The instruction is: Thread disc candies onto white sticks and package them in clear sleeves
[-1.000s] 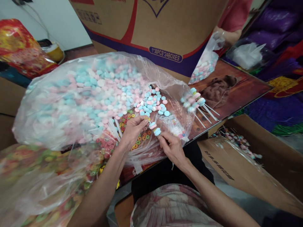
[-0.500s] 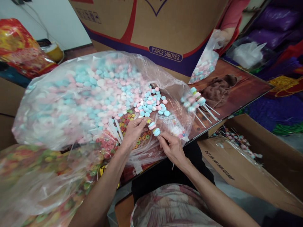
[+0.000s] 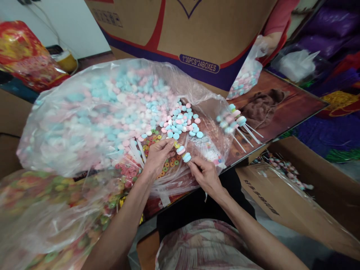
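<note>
My right hand (image 3: 206, 173) pinches a thin white stick threaded with pink and blue round candies (image 3: 183, 153). My left hand (image 3: 156, 155) is at the stick's far tip, fingertips pinched around a small yellow ring candy. Both hands hover over loose coloured ring candies (image 3: 168, 162) inside a clear plastic bag (image 3: 92, 112) full of pink, blue and white discs. A loose heap of the same discs (image 3: 182, 122) lies just beyond my fingers.
Several finished candy sticks (image 3: 235, 123) lie to the right on a brown board (image 3: 284, 108). A big cardboard box (image 3: 182, 30) stands behind. Another person in red holds a small bag of candies (image 3: 246, 78). An open carton (image 3: 295, 187) sits at the right, a bag of ring candies (image 3: 42, 210) at the left.
My left fingers have closed in on the stick's tip with the small ring. The view shifted slightly; my right hand holds the stick in the same place.
</note>
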Demonstrator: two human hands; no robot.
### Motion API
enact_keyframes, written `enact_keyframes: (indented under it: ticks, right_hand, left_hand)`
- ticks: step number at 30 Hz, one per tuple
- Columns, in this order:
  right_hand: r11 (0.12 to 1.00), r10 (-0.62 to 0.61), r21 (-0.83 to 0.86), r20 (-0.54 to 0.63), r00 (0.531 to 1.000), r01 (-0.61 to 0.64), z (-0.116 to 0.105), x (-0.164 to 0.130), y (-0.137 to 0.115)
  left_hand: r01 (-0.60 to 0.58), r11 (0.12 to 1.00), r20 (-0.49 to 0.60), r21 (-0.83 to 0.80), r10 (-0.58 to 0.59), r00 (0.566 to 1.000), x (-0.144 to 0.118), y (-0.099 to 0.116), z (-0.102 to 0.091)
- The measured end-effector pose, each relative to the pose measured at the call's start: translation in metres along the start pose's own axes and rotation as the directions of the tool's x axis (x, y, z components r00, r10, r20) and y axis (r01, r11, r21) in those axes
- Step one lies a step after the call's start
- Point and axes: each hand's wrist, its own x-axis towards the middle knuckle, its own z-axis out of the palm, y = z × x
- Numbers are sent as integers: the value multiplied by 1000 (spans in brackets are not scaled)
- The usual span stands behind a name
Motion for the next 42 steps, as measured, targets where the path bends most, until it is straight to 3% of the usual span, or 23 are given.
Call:
enact_keyframes:
  ticks: [5, 11, 19, 22, 24, 25, 27, 30, 32, 35, 40, 42]
  right_hand:
    - [1000, -5, 7, -9, 1000, 5, 1, -1, 0]
    - [998, -60, 11, -52, 997, 61, 1, -6, 1]
    - [998, -58, 26, -157, 986, 63, 3, -10, 0]
    - [995, -1, 99, -169, 986, 18, 3, -6, 1]
    - [990, 25, 138, -171, 985, -1, 3, -4, 1]
    - [989, 32, 150, -172, 985, -5, 3, -3, 0]
    - [988, 40, 154, -171, 985, -13, 3, -3, -1]
    - [990, 45, 140, -172, 984, -21, 3, -4, -3]
    - [990, 43, 139, -178, 983, -18, 4, -4, -3]
    - [990, 47, 143, -181, 982, -21, 5, -4, -1]
    - [990, 46, 142, -175, 984, -21, 5, -4, -1]
    - [988, 43, 151, -173, 984, -17, 4, -4, -2]
  left_hand:
    - [26, 1000, 61, -2, -26, 998, -2, -1, -1]
    - [219, 958, 95, -188, -204, 974, -19, -3, 14]
    - [151, 988, 114, -22, -148, 982, -29, -14, 24]
    - [39, 989, 103, 146, -55, 993, -18, -11, 17]
    - [-146, 925, 61, 350, 133, 989, -7, -6, 9]
    - [-245, 844, 54, 477, 250, 967, -1, -3, 4]
    - [-386, 582, 121, 716, 441, 889, 10, 2, -7]
    - [-416, 216, 280, 884, 468, 838, 23, 5, -19]
    - [-395, 103, 315, 913, 439, 841, 28, 5, -22]
    - [-366, 87, 293, 927, 442, 848, 35, 4, -24]
    - [-370, 241, 228, 897, 466, 855, 42, 4, -27]
    - [-407, 242, 255, 881, 481, 838, 41, 5, -28]
